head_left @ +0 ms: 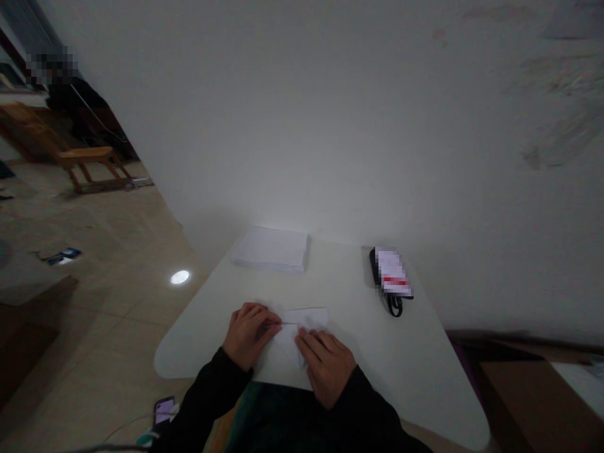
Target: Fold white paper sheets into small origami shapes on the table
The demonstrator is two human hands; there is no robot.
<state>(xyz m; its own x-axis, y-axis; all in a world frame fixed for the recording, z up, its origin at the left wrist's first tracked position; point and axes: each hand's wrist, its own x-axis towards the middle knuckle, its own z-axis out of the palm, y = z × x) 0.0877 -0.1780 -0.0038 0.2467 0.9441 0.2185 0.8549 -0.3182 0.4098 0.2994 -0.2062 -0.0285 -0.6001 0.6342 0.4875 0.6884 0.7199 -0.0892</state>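
Note:
A small folded sheet of white paper [309, 318] lies on the white table in front of me, with crease lines and layered edges. At its left side my left hand [250, 333] pinches an edge of the paper between thumb and fingertips. My right hand [328, 362] rests on the paper's right part, its fingers stretched out and lying over the surface. Some of the paper is hidden under both hands, and the right thumb is hard to make out.
Behind my left hand sits a stack of white paper [271, 248]. A black-edged item with a strap [393, 277] lies back right on the table [425, 371]. A wall [330, 126] borders the table. A phone [164, 409] is low left; a person [78, 100] sits far left.

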